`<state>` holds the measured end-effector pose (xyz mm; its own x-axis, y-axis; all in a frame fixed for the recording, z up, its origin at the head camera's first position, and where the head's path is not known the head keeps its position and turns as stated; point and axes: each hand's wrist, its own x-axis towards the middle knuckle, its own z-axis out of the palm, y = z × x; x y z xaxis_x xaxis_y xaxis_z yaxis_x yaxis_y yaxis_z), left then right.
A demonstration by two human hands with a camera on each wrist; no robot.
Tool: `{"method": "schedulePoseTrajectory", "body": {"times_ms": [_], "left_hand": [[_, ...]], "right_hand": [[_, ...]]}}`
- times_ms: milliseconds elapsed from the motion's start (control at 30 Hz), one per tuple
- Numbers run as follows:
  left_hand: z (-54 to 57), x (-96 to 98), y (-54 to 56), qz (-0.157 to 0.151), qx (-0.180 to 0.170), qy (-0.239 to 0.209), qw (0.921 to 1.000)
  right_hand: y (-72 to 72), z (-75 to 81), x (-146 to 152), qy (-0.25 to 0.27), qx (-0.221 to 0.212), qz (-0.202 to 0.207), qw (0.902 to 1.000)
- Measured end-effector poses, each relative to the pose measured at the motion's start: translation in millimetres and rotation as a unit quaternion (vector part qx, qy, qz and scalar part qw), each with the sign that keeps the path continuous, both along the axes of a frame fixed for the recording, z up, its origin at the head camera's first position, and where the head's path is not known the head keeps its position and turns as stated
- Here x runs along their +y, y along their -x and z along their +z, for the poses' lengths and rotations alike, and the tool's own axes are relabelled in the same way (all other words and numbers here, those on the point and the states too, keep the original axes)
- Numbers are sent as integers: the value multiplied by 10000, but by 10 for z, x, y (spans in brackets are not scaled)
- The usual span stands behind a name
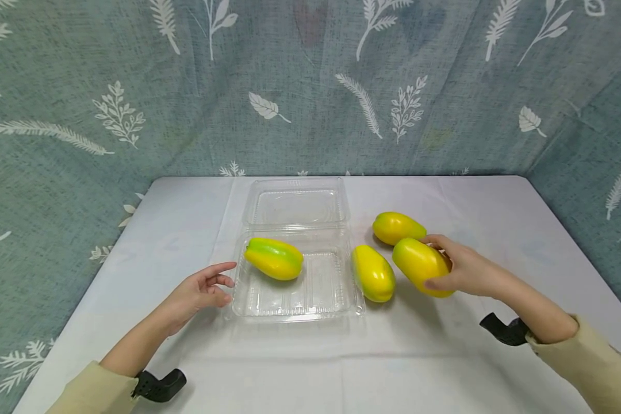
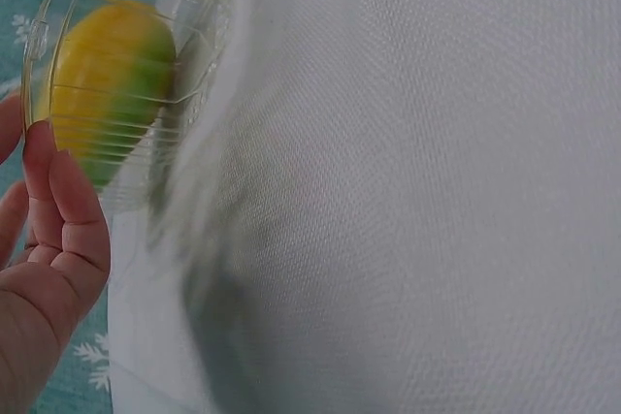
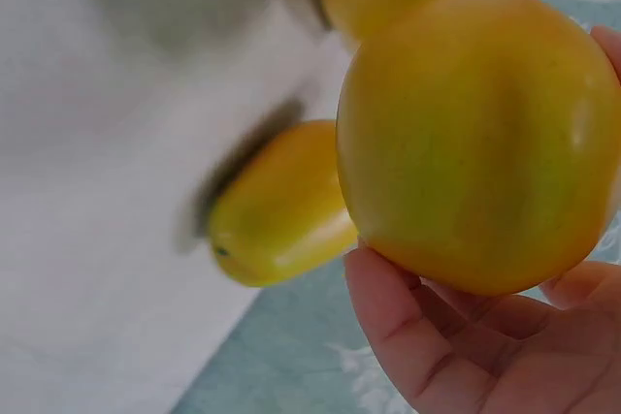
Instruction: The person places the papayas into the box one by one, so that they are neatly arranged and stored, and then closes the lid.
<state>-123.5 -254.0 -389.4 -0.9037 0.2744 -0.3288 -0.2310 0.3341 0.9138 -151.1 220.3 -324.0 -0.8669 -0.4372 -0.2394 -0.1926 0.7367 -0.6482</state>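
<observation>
My right hand (image 1: 463,267) holds a yellow-green papaya (image 1: 421,267) between thumb and fingers, above the table. In the right wrist view that papaya (image 3: 480,143) hides part of the fingers. Another papaya (image 1: 273,259), with a green streak, lies in the left part of a clear plastic clamshell box (image 1: 323,313), whose lid (image 1: 297,207) is folded open at the back. Beside the box's left rim is my left hand (image 1: 199,293), its fingers loosely bent. In the left wrist view its fingertips (image 2: 39,138) meet the rim; whether they press it, I cannot tell.
Two more papayas lie right of the box: one (image 1: 374,273) against its right edge, another (image 1: 398,228) farther back. A white cloth covers the table (image 1: 290,374). Leaf-patterned green-blue fabric (image 1: 310,115) hangs behind and at the sides. Each wrist wears a black mount (image 1: 160,385).
</observation>
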Motion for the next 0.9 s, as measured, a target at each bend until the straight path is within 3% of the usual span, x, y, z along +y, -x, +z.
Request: {"method": "schedulePoseTrajectory", "body": {"times_ms": [233,500,900], "left_hand": [[1,-11,-16,-16,-16,-121,9999],[-1,-5,-14,3,-55,-69,10000],[-20,-22,-4,9,-44,-87,10000]], "right_hand": [[88,169,-201,194,3,180,9996],[197,265,-418,180,387,330,9985],[357,378,-699,97,310,429,9986]]}}
